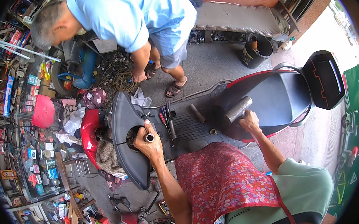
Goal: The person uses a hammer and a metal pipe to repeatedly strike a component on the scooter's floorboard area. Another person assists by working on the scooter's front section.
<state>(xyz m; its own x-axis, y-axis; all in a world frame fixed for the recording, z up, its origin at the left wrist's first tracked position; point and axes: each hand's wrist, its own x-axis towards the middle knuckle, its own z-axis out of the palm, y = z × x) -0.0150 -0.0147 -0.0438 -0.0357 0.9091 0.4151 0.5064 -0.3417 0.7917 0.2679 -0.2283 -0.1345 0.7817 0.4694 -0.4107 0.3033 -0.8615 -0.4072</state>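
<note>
Head view.
Step (judged): metal-tool work at opening in front panel of scooter. Next move prob. calls for steady tube and controlled cyl., both clear of panel edges.

Hands, qty 2:
- L hand: closed round tube, end-on to view, over panel's seat-side edge, beside opening.
- R hand: closed, holding grey cyl. above seat's front end; handle, if any, hidden.

Stock:
- Tube, 1; cyl., 1.
- Footboard, 1, bearing: rod, 1, nr seat-side end; ring, 1, nr seat-side corner, wearer's side; long socket, 1, nr panel end; red handle, min. 1, nr same end, other handles overlap, count n/c.
- Bucket, 1, on floor beyond scooter.
- Co-worker, 1, bending, far side.
</note>
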